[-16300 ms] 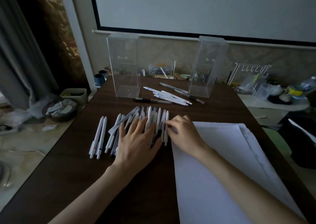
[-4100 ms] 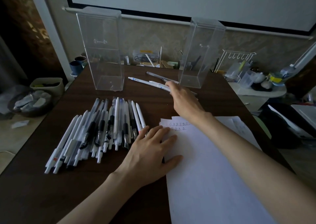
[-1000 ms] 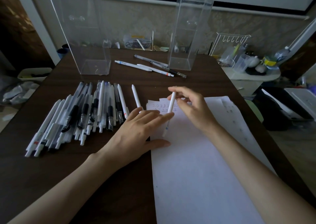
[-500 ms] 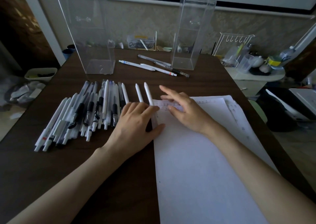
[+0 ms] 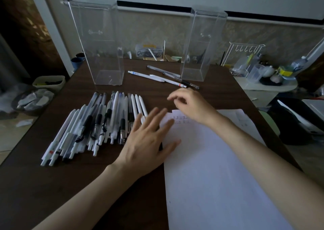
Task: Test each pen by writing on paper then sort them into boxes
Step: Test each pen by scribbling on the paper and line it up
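Note:
Several white and clear pens (image 5: 98, 124) lie side by side in a row on the dark table (image 5: 52, 191). My left hand (image 5: 149, 142) lies flat with spread fingers, its fingertips over the row's right end and the corner of the white paper (image 5: 219, 168). My right hand (image 5: 189, 105) hovers above the paper's top edge, fingers loosely curled, holding nothing. A few short lines of writing show on the paper (image 5: 180, 120). Two tall clear boxes stand at the back, one left (image 5: 98, 41) and one right (image 5: 201, 43). Between them lie a few more pens (image 5: 163, 77).
Behind the table a ledge holds small clutter (image 5: 150, 52). A white wire rack (image 5: 245, 54) and containers sit on a side table at right. A bin (image 5: 49, 83) and bowl are on the floor at left. The table's right edge runs close to the paper.
My right hand put the white pen down beside the row and lifted off the paper. My left hand pushed that pen up against the row and now lies flat.

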The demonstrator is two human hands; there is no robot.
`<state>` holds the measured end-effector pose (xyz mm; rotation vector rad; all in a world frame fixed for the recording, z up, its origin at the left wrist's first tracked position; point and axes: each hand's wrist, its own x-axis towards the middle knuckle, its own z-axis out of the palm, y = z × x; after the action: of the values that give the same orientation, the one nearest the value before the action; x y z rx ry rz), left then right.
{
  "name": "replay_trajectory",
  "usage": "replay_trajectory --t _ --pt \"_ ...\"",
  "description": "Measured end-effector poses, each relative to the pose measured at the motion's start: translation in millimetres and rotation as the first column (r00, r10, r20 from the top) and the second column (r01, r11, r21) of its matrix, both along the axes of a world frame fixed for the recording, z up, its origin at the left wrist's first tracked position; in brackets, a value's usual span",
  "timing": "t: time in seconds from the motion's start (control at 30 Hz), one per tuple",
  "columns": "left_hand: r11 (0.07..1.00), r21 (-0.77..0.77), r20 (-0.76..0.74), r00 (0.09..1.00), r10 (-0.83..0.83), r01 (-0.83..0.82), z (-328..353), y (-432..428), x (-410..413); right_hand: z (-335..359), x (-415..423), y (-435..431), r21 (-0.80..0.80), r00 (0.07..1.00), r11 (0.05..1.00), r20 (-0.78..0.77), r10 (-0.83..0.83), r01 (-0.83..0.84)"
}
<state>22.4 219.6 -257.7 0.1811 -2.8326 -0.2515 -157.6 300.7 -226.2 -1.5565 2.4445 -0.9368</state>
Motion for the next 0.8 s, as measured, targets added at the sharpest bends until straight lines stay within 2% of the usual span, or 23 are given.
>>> replay_trajectory --t 0.07,0.2,0.4,0.53,0.63,0.7,0.8 --pt "0.997 -0.034 0.04 0.997 -0.063 0.065 -2.0 0.0 0.7 6.0 -11.7 -21.9 -0.022 0.997 0.997 0.036 -0.074 0.075" --pt "0.998 0.034 0.086 0.995 -0.058 0.055 -4.7 -2.3 0.6 0.3 -30.1 -69.4 -0.011 0.992 0.992 0.003 -0.127 0.127" --pt "0.998 0.029 0.051 0.997 -0.058 0.057 -5.4 -1.7 -0.9 -18.7 -35.6 -109.2 0.188 0.969 0.975 -0.234 -0.073 0.119" --pt "0.999 0.011 0.023 0.998 -0.051 0.051 -7.4 -2.2 -3.3 -19.5 -38.0 -118.3 0.204 0.896 0.956 -0.431 -0.106 0.211" --pt "0.998 0.022 0.025 0.998 -0.051 0.05 -8.8 -2.4 -3.8 -14.5 -35.7 -115.2 0.226 0.869 0.938 -0.478 -0.126 0.261" --pt "0.999 0.02 0.028 0.998 -0.051 0.051 -8.9 -2.9 -3.7 -6.7 -32.2 -105.2 0.202 0.869 0.944 -0.476 -0.137 0.259" --pt "0.998 0.026 0.028 0.998 -0.054 0.053 -9.1 -3.1 -3.0 6.0 -24.4 -72.5 0.075 0.89 0.969 -0.418 -0.183 0.235"
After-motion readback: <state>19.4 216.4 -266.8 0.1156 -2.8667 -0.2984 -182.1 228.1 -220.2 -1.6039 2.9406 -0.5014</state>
